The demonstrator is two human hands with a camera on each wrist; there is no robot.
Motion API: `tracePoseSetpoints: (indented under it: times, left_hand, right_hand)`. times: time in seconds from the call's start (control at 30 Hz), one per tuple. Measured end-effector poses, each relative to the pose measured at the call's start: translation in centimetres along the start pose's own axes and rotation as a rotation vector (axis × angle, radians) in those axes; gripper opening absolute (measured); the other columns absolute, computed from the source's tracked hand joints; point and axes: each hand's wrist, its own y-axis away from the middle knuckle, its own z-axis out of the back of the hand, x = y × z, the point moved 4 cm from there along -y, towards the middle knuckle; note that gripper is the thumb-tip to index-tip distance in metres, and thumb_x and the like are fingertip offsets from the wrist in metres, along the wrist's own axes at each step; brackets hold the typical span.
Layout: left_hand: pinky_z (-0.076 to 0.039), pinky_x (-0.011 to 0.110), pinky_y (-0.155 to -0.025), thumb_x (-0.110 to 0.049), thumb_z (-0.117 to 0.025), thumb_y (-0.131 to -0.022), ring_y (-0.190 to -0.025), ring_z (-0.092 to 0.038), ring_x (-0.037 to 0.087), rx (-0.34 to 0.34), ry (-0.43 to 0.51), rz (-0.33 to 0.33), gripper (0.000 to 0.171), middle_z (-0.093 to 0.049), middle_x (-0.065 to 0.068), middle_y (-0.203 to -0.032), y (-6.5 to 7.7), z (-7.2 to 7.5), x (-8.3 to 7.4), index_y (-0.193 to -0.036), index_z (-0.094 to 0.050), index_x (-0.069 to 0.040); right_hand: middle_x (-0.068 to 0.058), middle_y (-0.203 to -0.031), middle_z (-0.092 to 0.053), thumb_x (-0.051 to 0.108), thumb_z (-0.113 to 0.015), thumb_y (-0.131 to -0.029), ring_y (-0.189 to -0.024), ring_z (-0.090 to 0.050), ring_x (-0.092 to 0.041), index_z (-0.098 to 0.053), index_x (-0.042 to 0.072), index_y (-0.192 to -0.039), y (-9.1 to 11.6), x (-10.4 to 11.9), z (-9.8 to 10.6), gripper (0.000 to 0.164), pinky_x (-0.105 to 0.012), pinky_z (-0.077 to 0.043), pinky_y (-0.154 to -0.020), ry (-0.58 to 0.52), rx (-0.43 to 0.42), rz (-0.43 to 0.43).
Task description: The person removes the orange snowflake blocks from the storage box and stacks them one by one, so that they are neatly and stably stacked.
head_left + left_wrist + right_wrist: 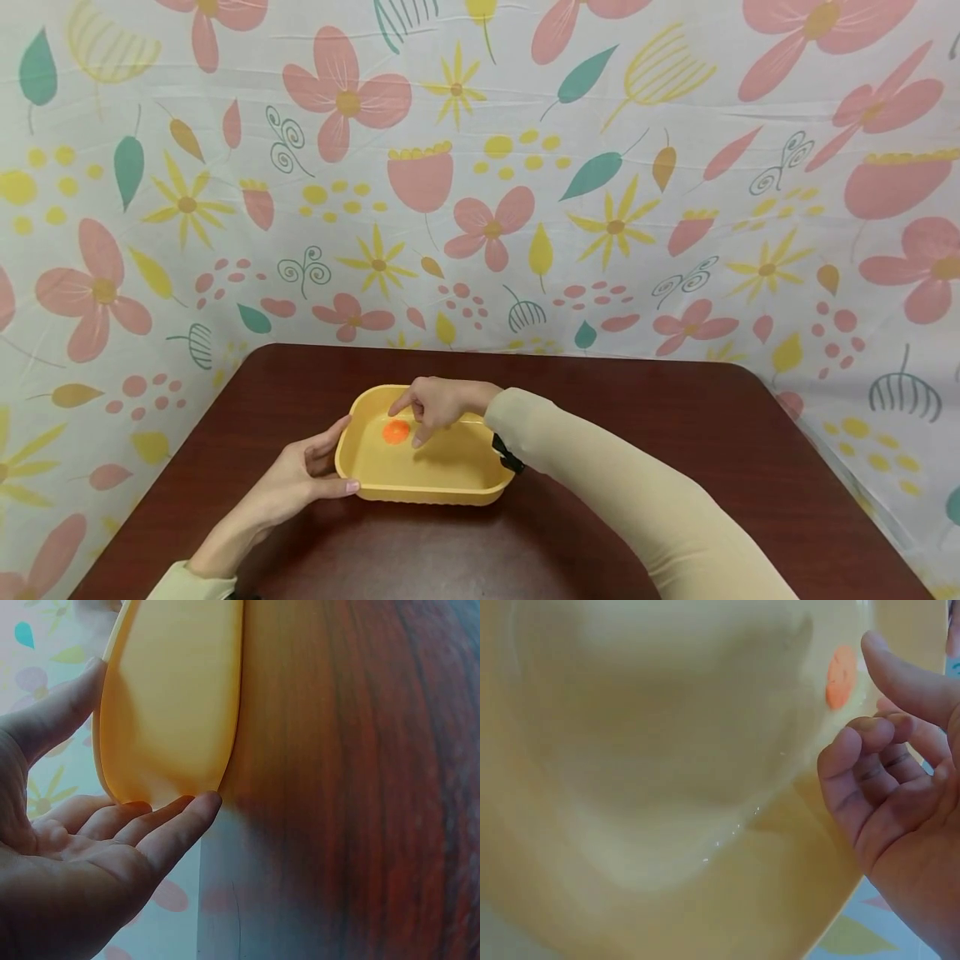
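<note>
A yellow rectangular tub [442,475] with rounded corners stands on the dark table. Near its left end lies a small, flat, round orange piece [396,431]; the right wrist view shows faint marks on this orange disc [841,676]. My left hand [296,475] holds the tub's left end, thumb at the near corner and fingers along the end wall. In the left wrist view those fingers [180,825] are against the tub's end [172,690]. Over the tub, my right hand [438,404] has its index finger extended near the orange piece, other fingers loosely curled, holding nothing.
The dark reddish-brown table [637,433] extends on every side of the tub. Behind it hangs a white cloth [480,292] printed with flowers and leaves. Small bright glints show along the tub's inner surface in the right wrist view.
</note>
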Motion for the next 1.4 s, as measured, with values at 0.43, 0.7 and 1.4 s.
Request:
tracePoseSetpoints:
  times: [0.43,0.7,1.4]
  left_hand:
    - [-0.055,0.03,-0.097,-0.005,-0.083,-0.091,-0.148,-0.035,0.045,0.002,0.011,0.003,0.097,-0.027,0.023,-0.167,0.1,0.1,-0.1,-0.167,-0.024,-0.005]
    - [-0.055,0.029,-0.096,-0.005,-0.084,-0.09,-0.148,-0.037,0.044,-0.01,0.004,0.008,0.096,-0.028,0.022,-0.167,0.0,0.1,0.0,-0.167,-0.026,-0.005]
    - [-0.054,0.029,-0.097,-0.004,-0.083,-0.09,-0.148,-0.034,0.047,0.013,0.039,-0.028,0.097,-0.025,0.025,-0.168,0.0,0.1,0.1,-0.167,-0.023,-0.001]
  right_hand:
    - [0.004,-0.059,-0.042,0.019,-0.088,-0.089,-0.047,-0.038,-0.009,-0.052,0.018,-0.158,-0.4,-0.2,-0.5,0.078,-0.022,-0.042,-0.05,0.018,0.093,-0.149]
    - [0.007,-0.054,-0.035,0.003,-0.087,-0.087,-0.051,-0.027,-0.006,-0.068,0.005,-0.14,-0.6,0.7,-0.9,0.057,-0.021,-0.027,-0.053,0.07,0.065,-0.03]
    - [0.008,-0.057,-0.042,-0.003,-0.089,-0.079,-0.053,-0.033,-0.003,-0.081,0.002,-0.106,-1.9,2.3,-2.1,0.028,-0.018,-0.029,-0.054,0.141,-0.033,0.118]
